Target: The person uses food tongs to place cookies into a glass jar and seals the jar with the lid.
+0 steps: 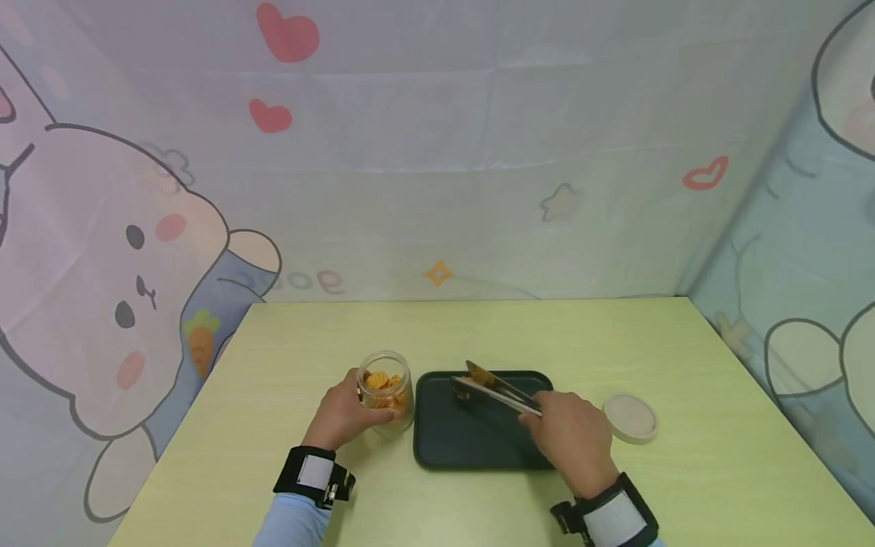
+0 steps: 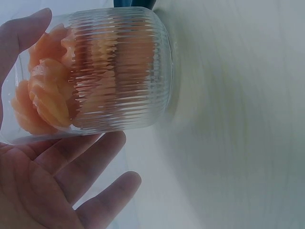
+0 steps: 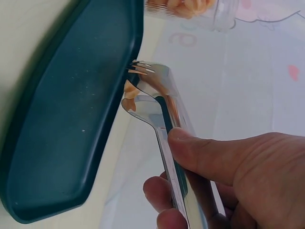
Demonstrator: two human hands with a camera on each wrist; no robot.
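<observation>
My left hand [image 1: 345, 414] grips a clear ribbed glass jar [image 1: 399, 414] on the table, left of a dark green tray [image 1: 478, 452]. Orange, wavy-edged pieces [image 2: 50, 90] fill much of the jar, whose mouth is uncovered. In the left wrist view the thumb lies on one side of the glass and the fingers on the other. With my right hand [image 1: 570, 437] I hold metal tongs [image 1: 509, 396], one tip forked and the other spoon-shaped. Between those tips shows a small orange piece [image 3: 129, 90]. They hang over the upper part of the tray.
A round whitish lid [image 1: 630, 418] lies right of the tray, close to my right hand. The pale yellow table [image 1: 328, 334] reaches back to a cloth backdrop [image 1: 424, 152] with cartoon prints. A second printed cloth hangs along the right side.
</observation>
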